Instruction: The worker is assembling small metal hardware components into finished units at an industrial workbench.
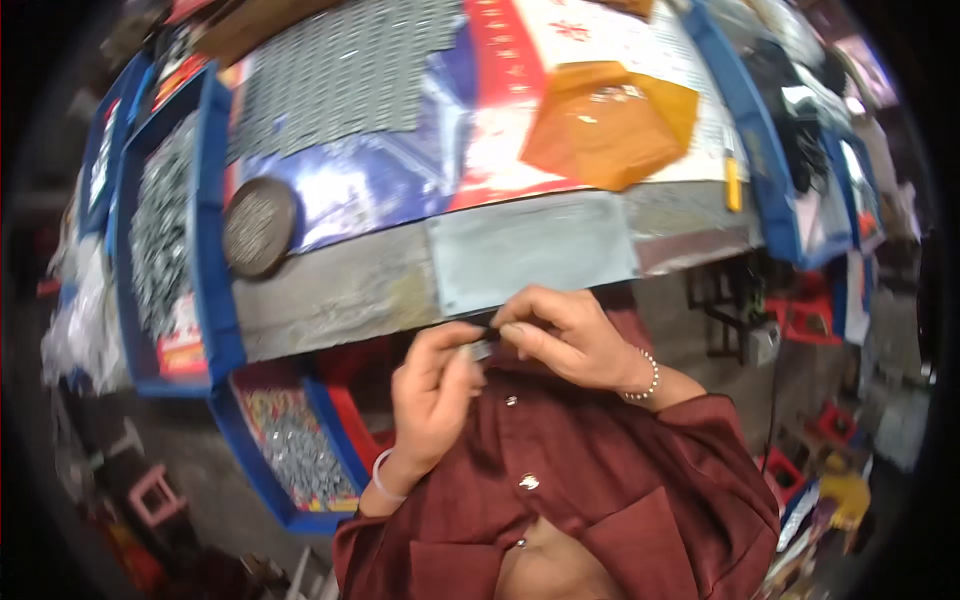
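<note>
My left hand (432, 392) is closed in a pinch on a small grey piece (480, 351), just off the table's front edge. Close beside it, my right hand (568, 338) bends its fingers in a pinch at the same spot. Something small and dark shows between the two sets of fingertips, too small to name. Directly beyond the hands lies a pale grey-blue rectangular sheet (535, 245) at the table edge. Farther back, rows of small grey parts (345, 75) are laid out close together on a blue glossy sheet (350, 190).
A round dish (260, 228) of tiny pieces stands at the left. Blue trays (210, 200) hold loose grey parts; a lower tray (285, 450) sits below table height. Orange-brown film (610, 125) lies at the back, with a yellow-handled tool (733, 185) and another blue bin (760, 150) to the right.
</note>
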### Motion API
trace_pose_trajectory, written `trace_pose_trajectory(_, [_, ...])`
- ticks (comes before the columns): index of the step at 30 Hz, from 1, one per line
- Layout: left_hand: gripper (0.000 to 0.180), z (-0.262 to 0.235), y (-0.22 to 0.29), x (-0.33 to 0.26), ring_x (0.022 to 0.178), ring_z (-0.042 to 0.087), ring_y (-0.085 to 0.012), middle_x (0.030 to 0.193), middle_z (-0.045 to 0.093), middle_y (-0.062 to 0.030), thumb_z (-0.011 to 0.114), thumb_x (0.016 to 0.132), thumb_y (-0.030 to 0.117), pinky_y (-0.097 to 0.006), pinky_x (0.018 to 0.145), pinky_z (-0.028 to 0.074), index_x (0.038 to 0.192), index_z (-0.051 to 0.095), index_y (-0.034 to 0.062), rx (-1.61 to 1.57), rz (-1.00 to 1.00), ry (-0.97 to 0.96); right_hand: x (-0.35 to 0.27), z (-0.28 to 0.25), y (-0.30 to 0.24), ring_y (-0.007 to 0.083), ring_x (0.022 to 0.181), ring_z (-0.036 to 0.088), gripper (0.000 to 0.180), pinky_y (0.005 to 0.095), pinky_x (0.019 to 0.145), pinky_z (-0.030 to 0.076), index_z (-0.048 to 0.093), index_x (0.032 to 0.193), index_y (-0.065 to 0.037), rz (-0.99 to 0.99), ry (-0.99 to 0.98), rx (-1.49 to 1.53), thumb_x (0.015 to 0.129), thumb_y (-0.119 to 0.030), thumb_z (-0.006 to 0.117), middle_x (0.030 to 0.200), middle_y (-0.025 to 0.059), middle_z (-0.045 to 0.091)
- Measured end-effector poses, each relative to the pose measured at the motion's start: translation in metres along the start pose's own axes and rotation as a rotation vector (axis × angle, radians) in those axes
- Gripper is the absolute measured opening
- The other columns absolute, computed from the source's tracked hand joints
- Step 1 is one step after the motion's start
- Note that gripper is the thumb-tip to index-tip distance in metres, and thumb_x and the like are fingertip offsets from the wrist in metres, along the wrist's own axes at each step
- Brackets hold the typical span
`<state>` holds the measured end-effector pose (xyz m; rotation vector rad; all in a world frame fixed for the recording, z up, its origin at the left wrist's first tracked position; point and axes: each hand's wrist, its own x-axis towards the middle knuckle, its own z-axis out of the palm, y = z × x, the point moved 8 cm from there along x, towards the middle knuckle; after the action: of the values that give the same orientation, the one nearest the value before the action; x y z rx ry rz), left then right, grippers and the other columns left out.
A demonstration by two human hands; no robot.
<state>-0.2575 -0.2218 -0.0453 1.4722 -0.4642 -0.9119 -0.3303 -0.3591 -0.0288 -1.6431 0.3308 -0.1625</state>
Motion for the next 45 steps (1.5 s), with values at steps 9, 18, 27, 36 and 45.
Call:
trace_pose_trajectory(9, [0.018,0.011,-0.009,0.007,0.06,0.047,-0.002,0.07,0.056,0.0003,0.048,0.096,0.006,-0.016,0.055,0.038,0.112,0.053,-0.0015,-0.091,-0.086,-0.119,0.031,-0.169,-0.023,0.0163,0.076,0.061,0.01,0.028,0.07,0.048,0.059,0.094,0.003,-0.206,0.454,-0.757,0.086,-0.004,0.059,0.083,0.009,0.063])
trace_pose_trajectory(18, [0.017,0.011,-0.013,-0.002,0.059,0.047,-0.0013,0.07,0.056,0.0012,0.047,0.095,0.004,-0.017,0.054,0.039,0.109,0.054,-0.0008,-0.06,-0.114,-0.117,0.103,-0.171,0.001,0.0302,0.09,0.06,0.015,0.0381,0.078,0.048,0.061,0.099,-0.004,-0.294,-0.165,-1.021,0.085,-0.008,0.06,0.101,0.0106,0.06])
trace_pose_trajectory(27, [0.018,0.009,-0.014,0.002,0.06,0.049,-0.0018,0.07,0.056,0.0014,0.048,0.094,0.004,-0.017,0.055,0.04,0.11,0.055,-0.0011,-0.043,-0.157,-0.115,0.123,-0.171,-0.002,0.034,0.083,0.057,0.012,0.041,0.071,0.046,0.054,0.087,-0.003,-0.283,-0.288,-1.082,0.08,-0.01,0.061,0.093,0.014,0.055])
trace_pose_trajectory(36, [0.02,0.022,-0.012,-0.001,0.062,0.051,-0.0022,0.072,0.058,0.0013,0.049,0.096,0.009,-0.016,0.057,0.042,0.113,0.056,0.0024,0.043,-0.15,-0.203,0.103,-0.175,0.001,0.0341,0.086,0.058,0.011,0.04,0.074,0.047,0.056,0.088,-0.002,-0.251,-0.227,-1.013,0.082,-0.01,0.06,0.09,0.0147,0.057])
trace_pose_trajectory(45, [0.018,0.021,-0.013,0.005,0.059,0.049,-0.0023,0.066,0.056,0.0015,0.049,0.095,0.006,-0.018,0.054,0.041,0.11,0.056,-0.0005,0.015,-0.119,-0.181,0.107,-0.197,-0.017,0.0285,0.087,0.061,0.011,0.0345,0.077,0.048,0.059,0.092,-0.001,-0.125,-0.098,-0.783,0.082,-0.003,0.061,0.09,0.0128,0.062])
